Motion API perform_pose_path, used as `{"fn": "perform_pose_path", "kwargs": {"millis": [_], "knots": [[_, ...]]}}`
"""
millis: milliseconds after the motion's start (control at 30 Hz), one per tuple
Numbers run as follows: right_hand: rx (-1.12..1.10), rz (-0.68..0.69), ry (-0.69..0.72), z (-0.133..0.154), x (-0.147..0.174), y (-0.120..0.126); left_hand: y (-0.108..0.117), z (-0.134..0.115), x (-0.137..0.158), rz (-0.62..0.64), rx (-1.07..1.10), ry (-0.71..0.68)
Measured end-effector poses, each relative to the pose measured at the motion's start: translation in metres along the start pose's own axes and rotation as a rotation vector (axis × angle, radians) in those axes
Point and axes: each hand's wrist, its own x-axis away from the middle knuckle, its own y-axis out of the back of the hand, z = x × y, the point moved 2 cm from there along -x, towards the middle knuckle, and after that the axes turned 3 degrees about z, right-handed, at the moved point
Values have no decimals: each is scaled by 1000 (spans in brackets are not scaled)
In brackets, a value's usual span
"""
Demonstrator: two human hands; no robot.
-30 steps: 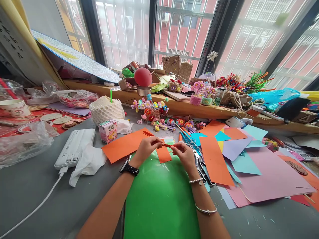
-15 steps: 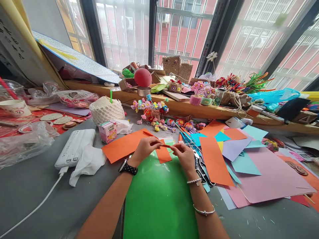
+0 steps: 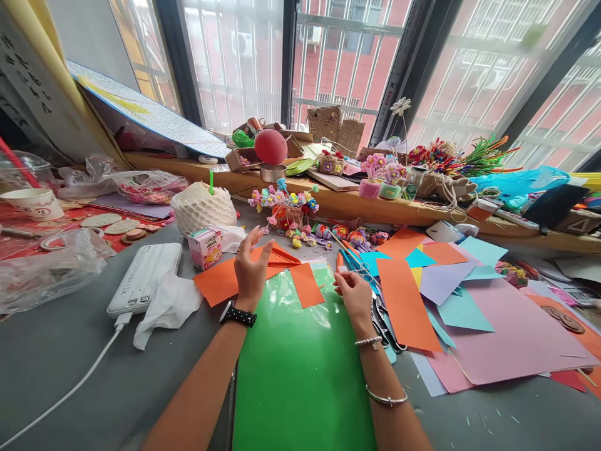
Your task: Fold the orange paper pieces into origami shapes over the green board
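Note:
My left hand (image 3: 252, 269) is raised over the far left edge of a green glossy board (image 3: 300, 369). Its thumb and fingers are apart, with nothing visible between them. My right hand (image 3: 354, 299) hovers at the board's far right corner, thumb and forefinger pinched together; whatever they hold is too small or hidden to make out. Between the hands a small orange paper rectangle (image 3: 307, 285) lies on the board. A folded orange paper strip (image 3: 282, 257) sits just beyond my left hand, next to a larger orange sheet (image 3: 218, 280) partly behind that hand.
Scissors (image 3: 385, 319) and coloured papers (image 3: 507, 332) lie to the right. On the left are a white power bank (image 3: 145, 275) with a cable, a tissue (image 3: 171, 310) and a pink box (image 3: 205, 248). Crocheted flowers (image 3: 286, 213) stand ahead, below a cluttered wooden sill (image 3: 338, 194).
Both hands held a thin orange paper piece between them. My left hand has let go, opened and moved up and left. The right hand stays pinched, slightly shifted to the right.

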Motion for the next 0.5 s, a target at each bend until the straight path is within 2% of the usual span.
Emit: {"fn": "perform_pose_path", "kwargs": {"millis": [67, 200, 267, 400, 500], "knots": [[-11, 3, 1, 1, 0, 0, -4, -1, 2, 119, 15, 12], [-13, 6, -4, 2, 1, 0, -20, -3, 14, 598, -55, -27], [-11, 11, -5, 3, 1, 0, -25, -3, 21, 758, -198, -93], [0, 29, -4, 5, 2, -1, -29, -3, 29, 907, -491, -194], [4, 33, 2, 6, 2, -1, -28, -2, 30, 964, -513, -213]]}}
